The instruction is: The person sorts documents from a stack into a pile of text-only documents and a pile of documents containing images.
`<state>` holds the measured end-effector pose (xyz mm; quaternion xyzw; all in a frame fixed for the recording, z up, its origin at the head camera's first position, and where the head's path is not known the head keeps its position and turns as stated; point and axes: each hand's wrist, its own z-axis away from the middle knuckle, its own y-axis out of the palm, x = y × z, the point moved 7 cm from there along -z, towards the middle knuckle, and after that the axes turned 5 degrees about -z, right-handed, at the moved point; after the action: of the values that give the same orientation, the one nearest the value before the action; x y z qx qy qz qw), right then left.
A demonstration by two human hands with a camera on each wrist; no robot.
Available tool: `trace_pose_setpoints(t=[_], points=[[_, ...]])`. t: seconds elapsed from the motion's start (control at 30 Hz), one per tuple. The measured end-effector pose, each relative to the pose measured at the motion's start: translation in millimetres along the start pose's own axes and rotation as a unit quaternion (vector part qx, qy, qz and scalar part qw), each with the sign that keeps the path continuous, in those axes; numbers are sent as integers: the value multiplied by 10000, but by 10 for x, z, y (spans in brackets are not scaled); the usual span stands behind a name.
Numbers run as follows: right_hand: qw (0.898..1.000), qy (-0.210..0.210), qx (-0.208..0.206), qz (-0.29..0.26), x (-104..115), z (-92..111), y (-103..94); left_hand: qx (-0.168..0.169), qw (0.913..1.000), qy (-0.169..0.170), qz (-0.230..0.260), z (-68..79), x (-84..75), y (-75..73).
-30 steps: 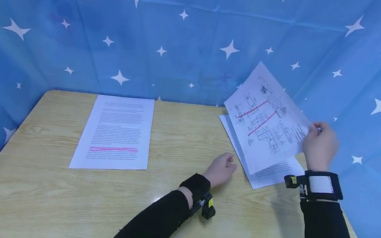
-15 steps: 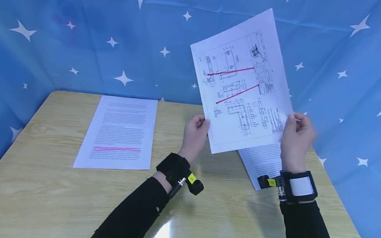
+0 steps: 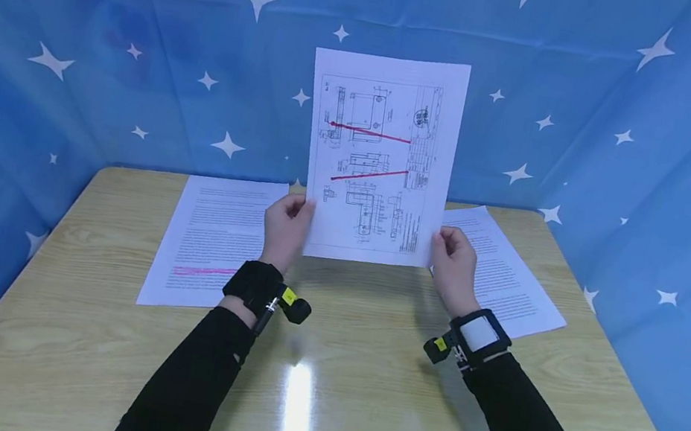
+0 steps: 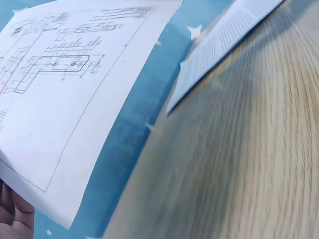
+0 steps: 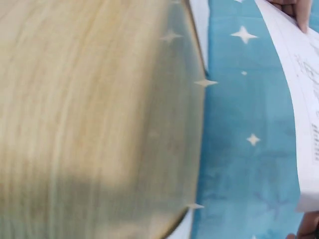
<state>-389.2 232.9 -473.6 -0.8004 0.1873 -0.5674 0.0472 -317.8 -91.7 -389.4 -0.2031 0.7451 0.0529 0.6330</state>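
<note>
A sheet of paper with a technical drawing and two red lines is held upright above the table's far edge. My left hand pinches its lower left edge. At the lower right edge, my right hand pinches it between thumb and fingers. In the left wrist view the drawing sheet fills the upper left, with part of the left hand at its corner. The right wrist view shows the sheet along the right side, with fingertips at both ends.
A text sheet with a pink highlighted line lies on the left of the wooden table. Another text sheet lies tilted on the right, partly behind the right hand. A blue curtain with white stars hangs behind.
The drawing sheet has come off the right text sheet, moved left to the middle and turned upright. My left hand has moved left and taken hold of its edge; the right hand has kept its grip.
</note>
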Motion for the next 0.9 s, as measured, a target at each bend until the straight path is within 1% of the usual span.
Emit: trace_pose_setpoints(t=[0.03,0.07,0.2,0.23,0.27,0.33,0.43,0.47,0.5,0.57,0.67,0.7,0.73,0.77,0.8,0.83,0.9], points=[[9999,62,65,147,-1,39,47,5,10000,-35,-55,-4,42,-29],[9992,9,52,388,-82,64,95,22,9999,-90,-83,-4,86,-52],[9974,33,235,682,-25,182,196,65,9996,-206,-206,18,216,-116],[9974,45,293,656,-7,201,212,67,9994,-239,-220,23,240,-128],[9977,110,448,504,107,251,203,69,9993,-275,-242,24,266,-134],[9971,150,557,504,127,271,228,56,9990,-341,-292,22,310,-150],[9964,192,623,536,123,289,248,101,9984,-496,-239,-25,453,-139],[9961,201,630,592,110,294,253,113,9984,-485,-267,-67,557,-121],[9955,150,523,775,-3,261,278,97,9984,-463,-297,-111,663,-102],[9949,166,532,840,-10,274,281,52,9987,-322,-389,-202,894,-61],[9923,160,576,1083,44,307,288,-103,9969,-13,-778,-276,1129,-35],[9907,166,605,1205,92,328,288,-32,9974,-26,-725,-214,1059,-58],[9892,234,652,1293,170,361,285,23,9971,-35,-766,-171,1013,-74],[9876,319,715,1363,257,398,280,86,9964,-116,-834,-117,942,-93],[9863,379,757,1418,341,437,277,174,9953,-256,-921,-56,874,-110],[9851,471,828,1431,434,479,273,299,9948,-323,-915,1,803,-129],[9833,635,929,1427,615,562,267,492,9915,-604,-1038,121,663,-167]])
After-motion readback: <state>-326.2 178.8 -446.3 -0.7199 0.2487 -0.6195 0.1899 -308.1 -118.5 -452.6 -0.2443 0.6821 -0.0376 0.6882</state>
